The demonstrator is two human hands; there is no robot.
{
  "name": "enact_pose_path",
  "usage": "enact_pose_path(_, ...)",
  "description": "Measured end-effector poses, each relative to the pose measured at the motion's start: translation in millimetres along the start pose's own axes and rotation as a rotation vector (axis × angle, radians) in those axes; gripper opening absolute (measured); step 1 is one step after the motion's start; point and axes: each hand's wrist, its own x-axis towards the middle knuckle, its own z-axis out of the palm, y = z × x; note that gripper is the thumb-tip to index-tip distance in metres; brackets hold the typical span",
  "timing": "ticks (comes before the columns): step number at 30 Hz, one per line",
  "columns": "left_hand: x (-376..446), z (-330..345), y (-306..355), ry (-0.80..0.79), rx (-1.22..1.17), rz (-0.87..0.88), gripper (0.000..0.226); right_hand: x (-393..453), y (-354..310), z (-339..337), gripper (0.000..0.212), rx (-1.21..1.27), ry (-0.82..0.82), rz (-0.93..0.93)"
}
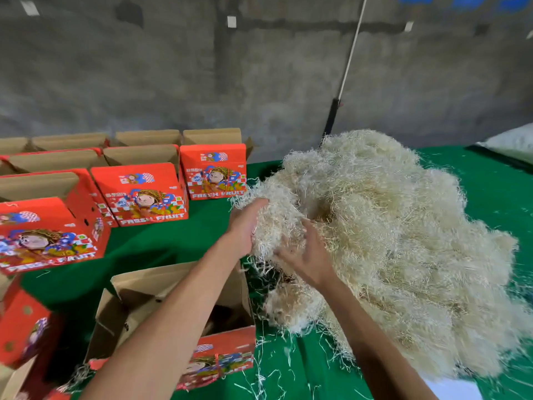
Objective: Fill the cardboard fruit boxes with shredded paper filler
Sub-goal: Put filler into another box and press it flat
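Observation:
A big heap of pale shredded paper [389,226] lies on the green table at the right. Both my hands are at its left edge. My left hand [245,226] cups a clump of shreds [277,223] from the left side, while my right hand [305,255] presses against the same clump from below and right, fingers spread and partly buried. Under my left forearm stands an open red fruit box [225,350] with raised brown flaps; its inside looks dark.
Several more red "FRESH FRUIT" boxes [144,194] stand open in rows at the back left on the green cloth [161,243]. Another red box [26,330] sits at the near left edge. Loose shreds litter the cloth. A pole [340,90] leans on the grey wall.

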Motion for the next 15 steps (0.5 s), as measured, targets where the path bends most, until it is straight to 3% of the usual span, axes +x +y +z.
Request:
enact_pose_path(2,0.1,7.0,9.9,-0.033,-0.025,0.003,0.095,-1.9,10.2,14.6,0.129,-0.151,-0.048,0.027)
enact_pose_path(4,-1.2,15.3,20.0,-0.086,-0.05,0.007,0.084,1.7,20.0,25.5,0.135,-0.199,-0.037,0.049)
enact_pose_path(7,1.0,23.4,33.0,-0.141,-0.058,-0.019,0.072,12.1,33.3,34.5,0.127,-0.111,0.033,0.107)
enact_pose_path(9,4.3,23.7,41.6,-0.144,-0.053,-0.038,0.045,20.2,40.8,39.6,0.119,-0.049,0.033,0.159)
enact_pose_path(11,8.6,21.5,49.7,-0.171,-0.069,-0.037,0.019,26.4,47.5,42.7,0.1,-0.115,0.006,0.135)
enact_pose_path(15,22.0,12.9,64.8,-0.072,-0.146,0.016,0.038,31.1,69.3,34.7,0.034,-0.329,0.021,0.084)
